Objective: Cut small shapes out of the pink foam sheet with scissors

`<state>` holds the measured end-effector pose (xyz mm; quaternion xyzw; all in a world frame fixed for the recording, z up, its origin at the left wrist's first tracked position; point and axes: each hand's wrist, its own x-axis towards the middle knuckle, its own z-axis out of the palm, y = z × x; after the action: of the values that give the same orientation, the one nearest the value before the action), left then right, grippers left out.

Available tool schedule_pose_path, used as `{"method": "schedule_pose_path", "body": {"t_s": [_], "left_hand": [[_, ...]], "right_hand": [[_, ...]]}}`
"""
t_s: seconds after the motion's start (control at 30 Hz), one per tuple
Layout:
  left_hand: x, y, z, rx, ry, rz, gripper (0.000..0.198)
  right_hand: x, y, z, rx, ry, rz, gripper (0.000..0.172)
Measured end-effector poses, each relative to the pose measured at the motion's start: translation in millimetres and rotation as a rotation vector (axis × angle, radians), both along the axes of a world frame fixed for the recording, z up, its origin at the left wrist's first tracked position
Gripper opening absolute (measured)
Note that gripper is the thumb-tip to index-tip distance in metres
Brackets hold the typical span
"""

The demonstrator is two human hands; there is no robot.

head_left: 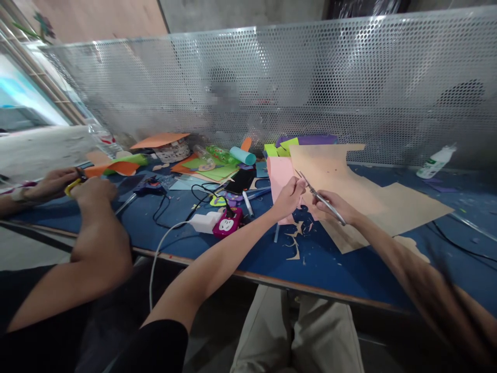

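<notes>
My right hand [337,205] grips a pair of metal scissors [326,201], their blades pointing up and left toward my other hand. The fingers of my left hand [289,198] are pinched together right at the blades; what lies between them is too small to make out. Pink paper [280,173] curls up behind my left hand, and more pink shows beneath both hands. A large tan paper sheet [373,199] with cut edges spreads under and beyond my right hand. Tan paper scraps [295,243] lie on the blue table [248,259] below my hands.
At left, a co-worker's hands [91,189] hold yellow-handled scissors [73,185]. A pink power adapter [228,224] with a white charger [205,223], a glue gun [149,186], a phone [241,180] and coloured papers lie between us. A white glue bottle [435,161] stands tilted at right. Perforated metal panel [272,77] behind.
</notes>
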<state>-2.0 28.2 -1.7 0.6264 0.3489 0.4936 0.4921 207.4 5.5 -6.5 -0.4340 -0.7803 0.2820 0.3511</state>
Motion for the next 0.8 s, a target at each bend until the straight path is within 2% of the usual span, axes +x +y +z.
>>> {"method": "schedule_pose_path", "body": {"t_s": [0.23, 0.4, 0.53, 0.63, 0.8], "left_hand": [[0, 1, -2.2, 0.044, -0.052, -0.112, 0.057], [-2, 3, 0.8, 0.050, -0.125, -0.034, 0.052], [-5, 4, -2.4, 0.166, -0.039, -0.034, 0.047], [-5, 2, -5.1, 0.209, 0.052, -0.075, 0.046], [-6, -1, -2.5, 0.262, 0.229, -0.087, 0.049]], "right_hand": [[-1, -4, 5.9, -0.031, 0.067, 0.056, 0.054], [-1, -1, -1.6, 0.010, 0.230, -0.031, 0.049], [-4, 4, -5.1, 0.116, 0.431, -0.205, 0.031], [-9, 2, -0.5, 0.181, 0.578, -0.317, 0.035], [-20, -7, 9.7, 0.194, 0.634, -0.306, 0.036]]}}
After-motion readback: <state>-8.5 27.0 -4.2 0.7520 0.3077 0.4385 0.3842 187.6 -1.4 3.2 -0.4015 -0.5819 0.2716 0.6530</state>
